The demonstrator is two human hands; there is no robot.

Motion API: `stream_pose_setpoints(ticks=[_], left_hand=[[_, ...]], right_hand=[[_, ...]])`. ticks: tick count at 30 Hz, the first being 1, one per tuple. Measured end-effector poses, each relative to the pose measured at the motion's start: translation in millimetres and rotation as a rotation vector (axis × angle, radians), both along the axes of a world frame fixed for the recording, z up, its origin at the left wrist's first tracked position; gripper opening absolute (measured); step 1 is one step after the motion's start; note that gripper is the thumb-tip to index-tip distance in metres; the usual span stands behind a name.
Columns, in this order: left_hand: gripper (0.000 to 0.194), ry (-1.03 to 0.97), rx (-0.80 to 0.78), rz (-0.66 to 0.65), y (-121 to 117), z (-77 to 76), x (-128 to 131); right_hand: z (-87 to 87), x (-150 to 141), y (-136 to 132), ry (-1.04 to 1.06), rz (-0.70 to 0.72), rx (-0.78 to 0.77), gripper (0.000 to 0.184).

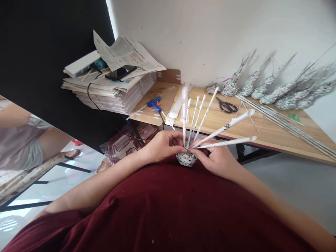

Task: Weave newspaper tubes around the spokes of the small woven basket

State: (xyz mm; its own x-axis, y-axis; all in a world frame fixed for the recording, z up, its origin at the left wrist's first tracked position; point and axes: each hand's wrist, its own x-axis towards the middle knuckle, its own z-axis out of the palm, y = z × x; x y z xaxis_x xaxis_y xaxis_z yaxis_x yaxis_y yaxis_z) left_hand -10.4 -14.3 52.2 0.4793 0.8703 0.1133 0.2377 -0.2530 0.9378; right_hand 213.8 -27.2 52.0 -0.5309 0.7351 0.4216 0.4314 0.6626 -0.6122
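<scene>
A small round woven newspaper basket (186,159) sits against my dark red shirt, between both hands. Several rolled paper tubes (202,117) fan upward and to the right from its rim. My left hand (168,145) grips the rim from the left, thumb and fingers pinched together. From the right, my right hand (214,155) holds the rim, its thumb at the front and its other fingers partly hidden behind the tubes. One printed tube (225,126) and a lower tube (231,141) stick out over the right hand.
On the wooden table (210,98) lie black-handled scissors (227,105), a blue glue gun (155,103) and long paper rods (294,127). Several woven paper pieces (262,85) line the wall. A newspaper stack (112,94) bears a phone (121,72). Another person (23,140) sits at left.
</scene>
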Motion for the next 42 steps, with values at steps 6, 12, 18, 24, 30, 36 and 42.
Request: stream_pose_setpoints(ticks=[6,12,18,24,30,36,42], left_hand=[[0.015,0.006,0.19,0.032,-6,2.4,5],[0.016,0.025,-0.08,0.035,-7,-2.1,8],[0.023,-0.059,-0.248,0.093,-3,-4.7,12],[0.023,-0.148,-0.322,0.005,12,1.0,2],[0.03,-0.157,-0.395,-0.114,19,-3.0,-5],[0.026,-0.081,-0.31,-0.047,7,-3.8,-5],[0.025,0.009,-0.095,-0.026,4,-1.3,-7]], right_hand=[[0.7,-1,0,-0.001,-0.049,-0.05,0.011],[6.2,-5,-2,-0.016,-0.119,-0.19,0.01],[6.7,-1,0,-0.02,-0.082,-0.268,0.013],[13.0,0,1,0.052,-0.092,-0.311,0.012],[14.8,-4,9,0.129,-0.051,-0.36,0.014],[-0.4,-8,17,0.15,-0.072,-0.396,0.018],[4.2,-15,18,0.207,-0.036,-0.536,0.02]])
